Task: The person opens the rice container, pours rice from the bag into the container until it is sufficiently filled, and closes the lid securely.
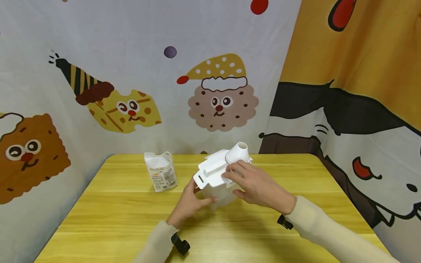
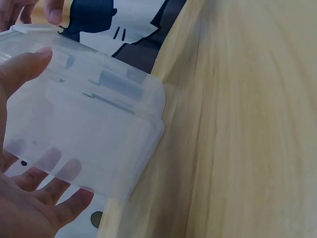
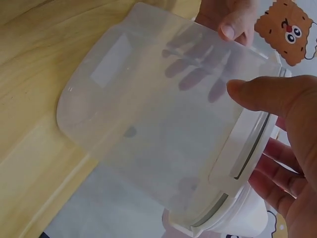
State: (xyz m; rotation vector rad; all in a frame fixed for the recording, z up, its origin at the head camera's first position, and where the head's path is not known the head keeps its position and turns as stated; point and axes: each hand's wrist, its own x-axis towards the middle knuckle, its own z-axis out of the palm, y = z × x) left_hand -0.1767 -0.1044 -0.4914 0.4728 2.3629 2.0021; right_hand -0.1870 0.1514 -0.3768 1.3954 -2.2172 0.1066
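Observation:
A translucent plastic storage container [image 1: 221, 196] stands tilted over the table, its white lid [image 1: 210, 172] uppermost. From the lid rises a white tapered spout [image 1: 237, 153]. My left hand [image 1: 190, 204] grips the container by its side; the left wrist view shows the thumb on one wall and the fingers [image 2: 54, 188] spread along the opposite one. My right hand [image 1: 258, 185] holds the lid end, with its thumb [image 3: 255, 93] against the container wall and its fingers at the lid. Through the clear wall [image 3: 148, 109] the left fingers show in the right wrist view.
A white printed packet [image 1: 161, 173] stands upright on the wooden table [image 1: 125, 219], left of the container. Behind the table hangs a cloth backdrop [image 1: 131, 47] with cartoon figures. Each wrist wears a black strap with a small device [image 1: 180, 244].

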